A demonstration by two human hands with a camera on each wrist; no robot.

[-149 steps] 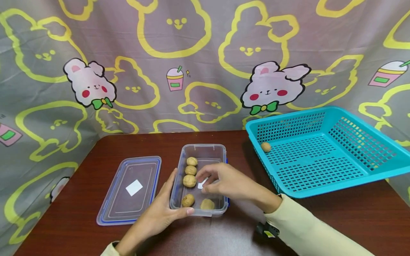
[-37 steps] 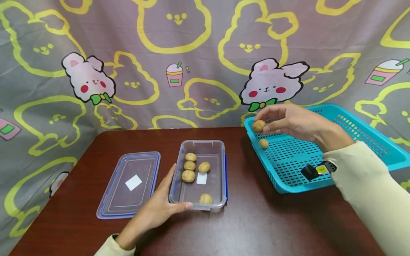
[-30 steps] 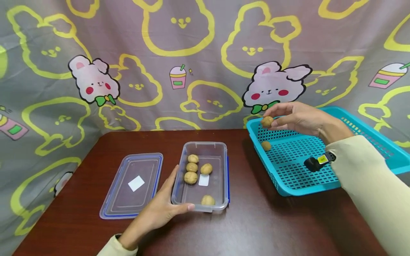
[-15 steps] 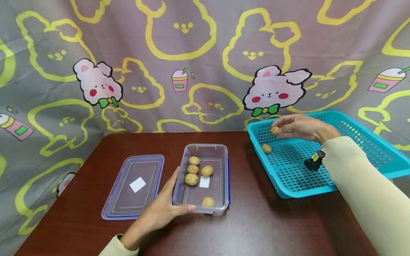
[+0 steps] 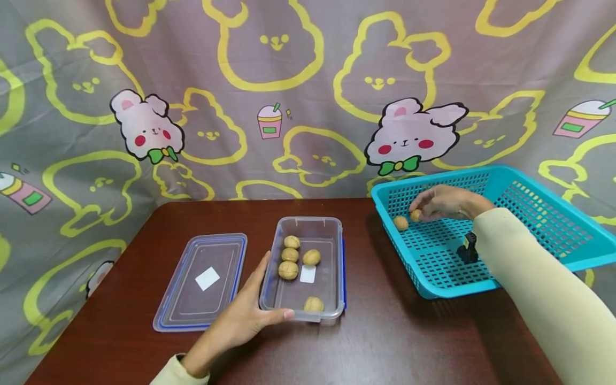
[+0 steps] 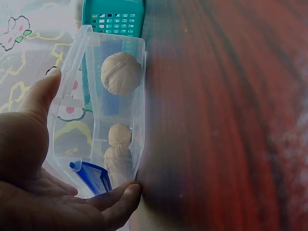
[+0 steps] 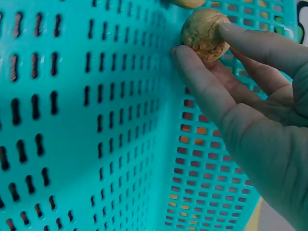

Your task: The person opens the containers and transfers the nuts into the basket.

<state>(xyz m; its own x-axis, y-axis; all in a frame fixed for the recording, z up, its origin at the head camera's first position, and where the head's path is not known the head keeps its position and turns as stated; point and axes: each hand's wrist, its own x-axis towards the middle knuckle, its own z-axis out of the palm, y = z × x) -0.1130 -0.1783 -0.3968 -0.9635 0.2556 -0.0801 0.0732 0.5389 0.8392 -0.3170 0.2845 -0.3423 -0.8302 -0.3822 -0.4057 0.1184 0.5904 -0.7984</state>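
Observation:
My right hand is down inside the turquoise basket, pinching a walnut between thumb and fingertips close over its floor. Just left of it lies another walnut, against the basket's left wall. The left hand grips the near left corner of a clear plastic container, its thumb over the near rim and its fingers along the left side. Several walnuts sit in this container: three in a column on the left, one walnut above a white label, and one walnut near the front.
A clear lid with a blue seal and a white square label lies left of the container on the dark wooden table. Behind the table hangs a printed curtain. The basket stands at the table's right side.
My right hand has gone from the container to the basket, lowering a walnut there. The walnut at the container's near left is gone; one now shows above the label. The left hand keeps its grip.

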